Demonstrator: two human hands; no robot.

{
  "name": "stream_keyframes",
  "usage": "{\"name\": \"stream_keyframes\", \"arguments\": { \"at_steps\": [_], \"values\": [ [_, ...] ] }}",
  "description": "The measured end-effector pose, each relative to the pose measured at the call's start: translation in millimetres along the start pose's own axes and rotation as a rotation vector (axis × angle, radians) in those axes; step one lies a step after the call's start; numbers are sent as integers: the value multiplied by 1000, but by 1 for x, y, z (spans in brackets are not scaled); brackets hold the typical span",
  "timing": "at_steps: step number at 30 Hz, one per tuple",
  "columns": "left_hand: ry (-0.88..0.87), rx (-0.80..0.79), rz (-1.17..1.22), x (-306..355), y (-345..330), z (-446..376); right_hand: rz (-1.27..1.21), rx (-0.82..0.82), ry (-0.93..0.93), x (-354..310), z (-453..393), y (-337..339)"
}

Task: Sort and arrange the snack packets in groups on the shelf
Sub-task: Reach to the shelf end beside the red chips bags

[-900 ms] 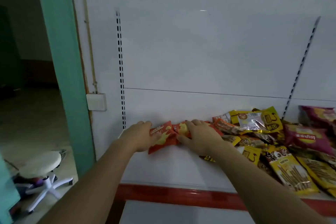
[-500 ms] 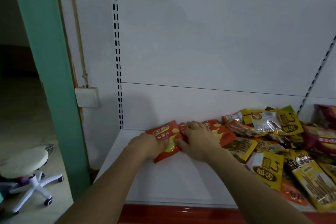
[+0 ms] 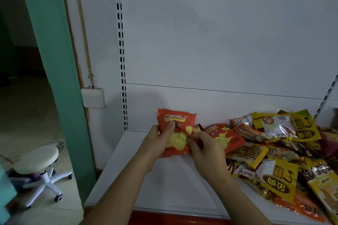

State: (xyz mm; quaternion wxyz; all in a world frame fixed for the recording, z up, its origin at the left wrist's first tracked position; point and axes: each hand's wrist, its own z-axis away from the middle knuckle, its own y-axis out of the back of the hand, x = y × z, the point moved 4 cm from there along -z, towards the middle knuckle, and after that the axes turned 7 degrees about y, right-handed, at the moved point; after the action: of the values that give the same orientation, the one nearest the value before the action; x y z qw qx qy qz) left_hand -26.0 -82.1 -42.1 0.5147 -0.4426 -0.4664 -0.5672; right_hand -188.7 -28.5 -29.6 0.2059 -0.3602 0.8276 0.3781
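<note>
1. Two forearms reach from the near edge over the white shelf, which has a red front lip.
2. The left hand holds an orange chip packet upright, thumb across its front, fingers curled behind it.
3. The right hand pinches the edge of a second orange packet just beside the first.
4. A third orange packet lies flat, right of the hands.
5. Further right lies a mixed pile of yellow, brown and orange packets.
6. Behind stands the white back panel; a stool sits on the floor, far left.
</note>
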Motion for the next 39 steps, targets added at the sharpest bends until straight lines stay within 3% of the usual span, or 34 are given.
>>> {"name": "stream_keyframes", "arguments": {
  "at_steps": [5,9,14,21,25,34,39],
  "values": [
    [-100,4,109,3,1,6,-230,-17,-164,-1,9,9],
    [-150,19,166,-2,12,4,-278,-73,-209,0,6,16],
    [-142,107,228,-4,32,-6,185,29,-132,13,-16,38],
    [-134,144,139,-10,38,-6,564,-219,-243,43,-41,8],
    [-124,120,102,-7,38,-6,590,-332,-300,53,-46,-7],
    [-57,97,74,-14,33,-9,489,-305,-274,44,-42,4],
    [-10,71,17,-22,30,-9,541,-426,-344,30,-42,-9]
  ]
}}
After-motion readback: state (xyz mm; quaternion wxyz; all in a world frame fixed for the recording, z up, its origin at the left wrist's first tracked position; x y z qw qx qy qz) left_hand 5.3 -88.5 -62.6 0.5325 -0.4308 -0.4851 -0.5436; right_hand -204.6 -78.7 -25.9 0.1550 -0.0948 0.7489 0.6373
